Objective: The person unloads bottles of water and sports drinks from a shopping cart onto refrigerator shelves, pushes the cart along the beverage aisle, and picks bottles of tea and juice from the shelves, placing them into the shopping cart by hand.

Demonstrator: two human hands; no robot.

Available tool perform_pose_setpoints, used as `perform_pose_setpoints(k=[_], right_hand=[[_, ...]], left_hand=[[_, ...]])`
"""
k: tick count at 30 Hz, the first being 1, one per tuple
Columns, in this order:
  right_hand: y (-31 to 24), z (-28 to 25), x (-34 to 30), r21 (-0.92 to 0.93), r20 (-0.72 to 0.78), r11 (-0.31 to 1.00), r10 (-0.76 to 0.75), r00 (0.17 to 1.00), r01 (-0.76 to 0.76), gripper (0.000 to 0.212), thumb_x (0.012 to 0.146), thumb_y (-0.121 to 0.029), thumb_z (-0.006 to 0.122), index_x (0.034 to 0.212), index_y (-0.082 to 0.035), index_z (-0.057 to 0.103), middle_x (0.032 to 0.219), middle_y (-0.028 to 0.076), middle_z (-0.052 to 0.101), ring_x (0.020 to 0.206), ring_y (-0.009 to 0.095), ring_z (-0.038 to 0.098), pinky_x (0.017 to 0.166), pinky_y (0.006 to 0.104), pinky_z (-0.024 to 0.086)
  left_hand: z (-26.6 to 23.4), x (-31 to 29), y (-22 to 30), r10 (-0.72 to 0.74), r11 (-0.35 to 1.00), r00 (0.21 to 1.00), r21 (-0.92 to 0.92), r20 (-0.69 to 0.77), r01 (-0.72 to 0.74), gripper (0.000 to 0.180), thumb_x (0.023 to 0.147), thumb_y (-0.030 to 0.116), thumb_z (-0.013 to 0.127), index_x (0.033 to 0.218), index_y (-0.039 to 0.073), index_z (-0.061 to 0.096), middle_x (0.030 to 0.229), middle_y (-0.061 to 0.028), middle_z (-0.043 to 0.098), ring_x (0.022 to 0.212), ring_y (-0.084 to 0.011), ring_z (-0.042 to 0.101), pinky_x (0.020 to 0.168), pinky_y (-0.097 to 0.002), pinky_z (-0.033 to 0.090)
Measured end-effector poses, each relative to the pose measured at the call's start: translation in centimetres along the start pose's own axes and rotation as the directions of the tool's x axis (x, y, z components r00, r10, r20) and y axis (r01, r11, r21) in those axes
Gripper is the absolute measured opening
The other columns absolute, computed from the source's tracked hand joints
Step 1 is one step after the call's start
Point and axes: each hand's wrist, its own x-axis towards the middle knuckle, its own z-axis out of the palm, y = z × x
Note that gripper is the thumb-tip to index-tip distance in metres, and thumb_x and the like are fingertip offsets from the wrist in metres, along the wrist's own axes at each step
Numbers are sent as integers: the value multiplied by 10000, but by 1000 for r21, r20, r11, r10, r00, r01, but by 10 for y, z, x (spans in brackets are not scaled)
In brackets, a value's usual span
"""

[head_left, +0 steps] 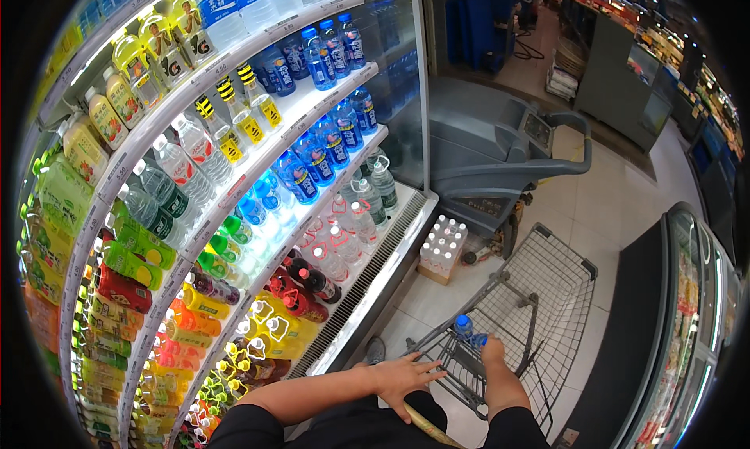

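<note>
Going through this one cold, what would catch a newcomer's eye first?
The brightly lit, curved white shelves of colourful plastic bottles fill the left half. Below right of centre, the bare right hand is by a blue plastic bottle at a grey wire-mesh cart. Above it stands a bulky grey wheeled machine.

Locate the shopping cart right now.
In the head view, the shopping cart stands lower right of centre, between the drinks cooler and the dark-sided cabinet, with the right hand at its near end.
</note>
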Motion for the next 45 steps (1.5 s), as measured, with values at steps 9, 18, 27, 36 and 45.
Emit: perform_pose_setpoints(k=[9, 18, 27, 36, 45], right_hand=[[8, -110, -54, -32, -77, 999, -22, 997, 20, 413, 847, -228, 741, 1188, -33, 614, 1082, 243, 676, 999, 390, 694, 857, 467, 565], [-65, -347, -200, 59, -621, 934, -243, 746, 353, 332, 751, -279, 795, 947, -51, 654, 802, 151, 711, 721, 351, 700, 651, 453, 554], [-153, -467, -317, 551, -645, 520, -231, 729, 652, 341, 756, -173, 844, 1042, -54, 702, 786, -4, 643, 640, 56, 531, 610, 218, 464], [-182, -418, -300, 684, -634, 167, -347, 692, 710, 821, 856, -207, 845, 1525, -32, 401, 1199, 116, 644, 1108, 187, 614, 919, 336, 505], [-214, -373, -312, 852, -492, -62, -435, 754, 520, 735, 951, -144, 740, 1558, 1, 351, 1393, 197, 565, 1255, 238, 565, 1078, 406, 438]], left_hand=[[2, -7, -2, -22, 999, 999, 24, 27, 21, 1348, 626, 707, 822, 1610, 50, 177, 1632, -296, 218, 1475, -413, 344, 1227, -597, 207], [3, 6, 4, -47, 988, 928, -152, -370, -11, 1237, 774, 549, 826, 1601, -20, 104, 1595, -340, 239, 1480, -469, 289, 1217, -498, 277], [-127, 18, 103, 25, 960, 604, -149, -797, -237, 1185, 735, 305, 922, 1589, -34, 172, 1547, -300, 369, 1446, -390, 400, 1175, -454, 354], [-113, -16, 112, -361, 176, 757, -837, -544, -518, 695, 849, 260, 840, 1389, 8, 484, 1253, -105, 635, 1128, -173, 634, 986, -349, 518], [-107, -36, 127, -410, 304, 593, -717, -693, -627, 568, 1089, 367, 454, 1531, 33, 328, 1398, -125, 528, 1271, -185, 541, 1076, -352, 449]])
